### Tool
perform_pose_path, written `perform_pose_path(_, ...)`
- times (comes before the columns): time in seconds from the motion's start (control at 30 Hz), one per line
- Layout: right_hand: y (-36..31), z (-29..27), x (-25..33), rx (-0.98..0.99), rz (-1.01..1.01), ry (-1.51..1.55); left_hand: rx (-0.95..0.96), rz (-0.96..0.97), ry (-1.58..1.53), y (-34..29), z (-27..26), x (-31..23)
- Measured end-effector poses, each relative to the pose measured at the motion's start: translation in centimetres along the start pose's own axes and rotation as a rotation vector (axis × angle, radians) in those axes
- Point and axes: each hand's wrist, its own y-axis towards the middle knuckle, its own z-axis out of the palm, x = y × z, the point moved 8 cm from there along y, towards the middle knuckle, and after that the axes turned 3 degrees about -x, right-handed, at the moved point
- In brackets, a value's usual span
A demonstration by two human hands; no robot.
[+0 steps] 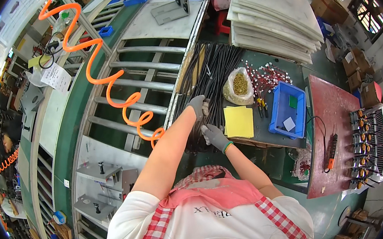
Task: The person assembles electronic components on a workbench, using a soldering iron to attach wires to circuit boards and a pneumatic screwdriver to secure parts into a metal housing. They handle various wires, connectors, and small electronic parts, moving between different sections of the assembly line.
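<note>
A thick pile of long black cables [216, 70] lies along the left side of the workbench, its near ends hanging at the bench's front edge. My left hand [198, 106], in a grey glove, is closed around some cables near their close end. Just below and to the right, my right hand [216, 137], gloved too, has its fingers curled against the same cable ends. Yellow sheets [239, 121] lie right of my hands. Behind them stands an open clear bag [238, 86] of small brass-coloured parts. How many cables I hold is hidden by the gloves.
Right of the bag are yellow-handled pliers [262, 106], scattered red-and-white connectors [266, 78] and a blue tray [273, 122]. White foam sheets [269, 18] are stacked at the back. A roller conveyor [143, 85] runs on the left, with an orange coiled hose [98, 78] hanging over it.
</note>
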Motion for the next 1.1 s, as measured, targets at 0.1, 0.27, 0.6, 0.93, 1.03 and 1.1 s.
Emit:
perform_pose_path(0.1,0.5,1.4,-1.4,0.019,0.034,-0.04,0.016,0.023,-0.014,-0.4,-1.7,0.3)
perform_pose_path(0.27,-0.7,1.5,-1.0,-0.063,-0.016,-0.079,-0.053,0.199,0.147,-3.1,-0.3,0.1)
perform_pose_path(0.6,-4.6,-0.1,-0.1,0.048,-0.075,-0.073,-0.132,0.288,0.116,-5.7,0.5,1.7)
perform_pose_path(0.93,-1.4,1.8,2.9,0.061,-0.281,-1.141,-0.725,0.628,0.954,-6.1,-7.0,-1.4)
perform_pose_path(1.03,2.4,1.2,4.6,-0.038,-0.25,-0.888,-0.776,0.576,0.853,-5.0,-9.9,-0.7)
perform_pose_path(1.1,6.2,0.0,5.6,-0.17,-0.247,-0.482,-0.809,0.56,0.912,-5.6,-10.5,-0.4)
